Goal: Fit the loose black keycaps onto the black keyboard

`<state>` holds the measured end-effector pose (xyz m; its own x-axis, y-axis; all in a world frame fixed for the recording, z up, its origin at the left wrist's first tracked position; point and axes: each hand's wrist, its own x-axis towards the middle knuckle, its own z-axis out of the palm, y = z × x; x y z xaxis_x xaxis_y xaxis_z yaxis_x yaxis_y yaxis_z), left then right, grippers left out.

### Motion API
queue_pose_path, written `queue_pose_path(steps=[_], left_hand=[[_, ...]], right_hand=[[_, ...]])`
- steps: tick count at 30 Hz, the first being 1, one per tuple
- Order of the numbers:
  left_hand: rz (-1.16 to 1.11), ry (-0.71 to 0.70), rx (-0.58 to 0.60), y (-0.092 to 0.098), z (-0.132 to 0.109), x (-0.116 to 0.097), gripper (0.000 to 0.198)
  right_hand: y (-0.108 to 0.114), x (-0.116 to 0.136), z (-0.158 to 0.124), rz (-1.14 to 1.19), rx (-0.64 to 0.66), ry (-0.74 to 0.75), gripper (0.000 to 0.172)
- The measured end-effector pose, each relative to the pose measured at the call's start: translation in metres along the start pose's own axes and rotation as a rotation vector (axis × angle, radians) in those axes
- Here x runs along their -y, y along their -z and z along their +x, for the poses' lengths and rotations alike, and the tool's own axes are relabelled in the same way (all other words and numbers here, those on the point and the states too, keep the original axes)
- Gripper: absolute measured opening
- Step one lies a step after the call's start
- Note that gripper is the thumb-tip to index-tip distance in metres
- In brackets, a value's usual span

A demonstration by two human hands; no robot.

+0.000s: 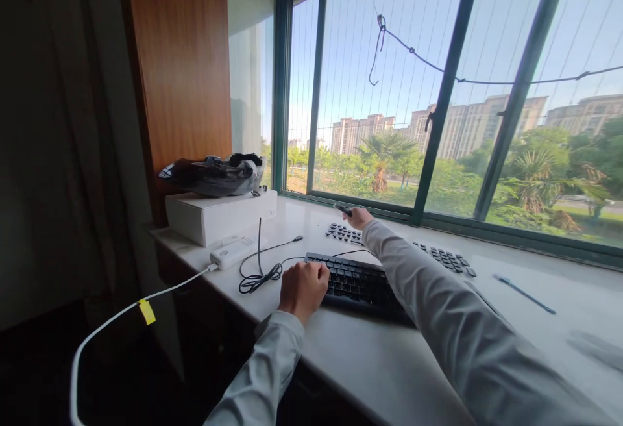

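A pale stone counter [389,361] ran under a wide window. At the far left, a white cable [111,319] with a yellow tag [146,312] rose to a white adapter [231,252]. At the adapter's eleven o'clock sat a white box [219,215] with a dark bag [214,176] on top. A coiled black cord [257,276] lay at the adapter's four o'clock.

The left hand [302,288] rested on the left end of a black keyboard [360,283], fingers curled in together; whether they gripped its edge could not be told. At the keyboard's twelve o'clock, the right hand [359,218] pinched a small dark object [342,208] above rows of loose keycaps [343,233]. More rows lay at the keyboard's two o'clock.

The keyboard looked rigid and fairly light, best held by both short ends. The keycaps seemed tiny, smooth and easily scattered, so each suited a fingertip pinch on opposite sides.

A blue pen [523,293] lay at three o'clock.
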<state>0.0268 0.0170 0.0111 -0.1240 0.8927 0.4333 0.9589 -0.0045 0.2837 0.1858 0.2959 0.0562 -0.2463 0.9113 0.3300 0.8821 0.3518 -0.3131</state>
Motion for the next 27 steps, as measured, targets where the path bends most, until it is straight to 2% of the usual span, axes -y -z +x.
queue_pose_path(steps=[3,8,14,17,21,27], left_hand=[[0.02,0.015,0.012,0.0,0.001,-0.001,0.051],[0.062,0.02,-0.018,-0.002,0.002,-0.003,0.05],[0.051,-0.056,-0.112,-0.001,0.0,-0.002,0.044],[0.048,-0.087,-0.111,-0.001,-0.001,-0.001,0.04],[0.049,-0.098,-0.045,-0.002,-0.001,-0.001,0.033],[0.075,-0.135,-0.002,-0.004,0.0,0.003,0.037]], right_hand=[[0.005,0.016,-0.026,0.146,-0.072,-0.005,0.029],[0.0,0.045,-0.082,0.487,-0.181,-0.011,0.038],[-0.007,0.063,-0.135,0.903,-0.297,-0.149,0.04],[-0.013,0.066,-0.15,1.206,-0.302,-0.132,0.041],[-0.021,0.068,-0.159,1.544,-0.289,-0.059,0.043],[-0.023,0.073,-0.16,1.615,-0.276,0.0,0.047]])
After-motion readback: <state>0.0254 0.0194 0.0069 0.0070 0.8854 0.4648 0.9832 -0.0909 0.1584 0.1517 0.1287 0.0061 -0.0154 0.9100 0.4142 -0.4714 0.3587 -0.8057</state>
